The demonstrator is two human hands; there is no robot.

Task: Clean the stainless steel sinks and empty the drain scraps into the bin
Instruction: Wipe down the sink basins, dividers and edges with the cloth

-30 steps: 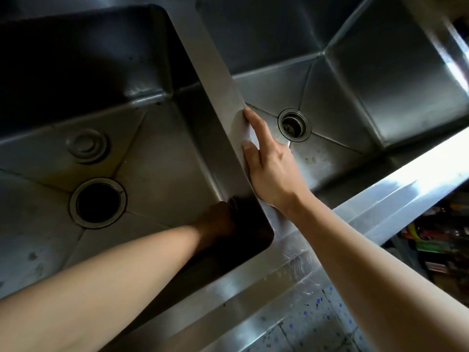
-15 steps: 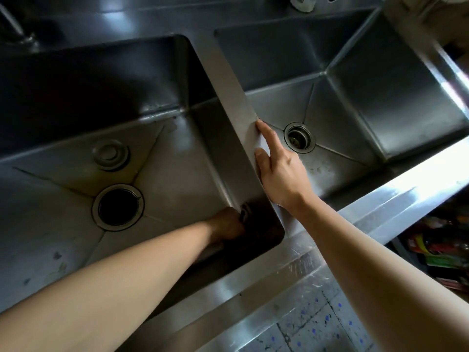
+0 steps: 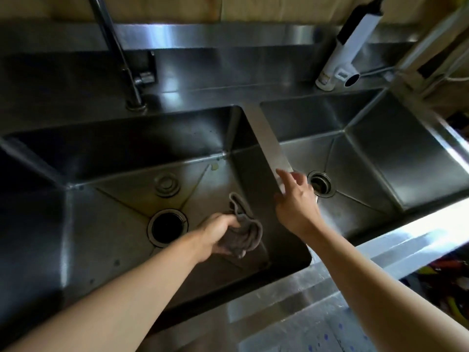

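Inside the left sink (image 3: 106, 199), near its right wall, the left hand (image 3: 215, 235) has its fingers clenched round a bunched grey cloth (image 3: 243, 235), just right of the open drain hole (image 3: 167, 227). The right hand (image 3: 294, 199) hovers with fingers loosely extended over the divider (image 3: 266, 141) between the sinks, beside the right sink's drain (image 3: 321, 185).

A pale wall (image 3: 266, 7) runs along the top, far beyond the hands, above a steel ledge (image 3: 203, 36) that catches a bright streak of light. A tap (image 3: 114, 47) rises from the ledge up and left of the hands; a white-and-black device (image 3: 347, 47) leans up and right of them. Below the right hand, the counter edge (image 3: 406, 240) glares with light, and speckled floor (image 3: 330, 334) shows beneath it, coloured clutter (image 3: 444, 283) to the right.
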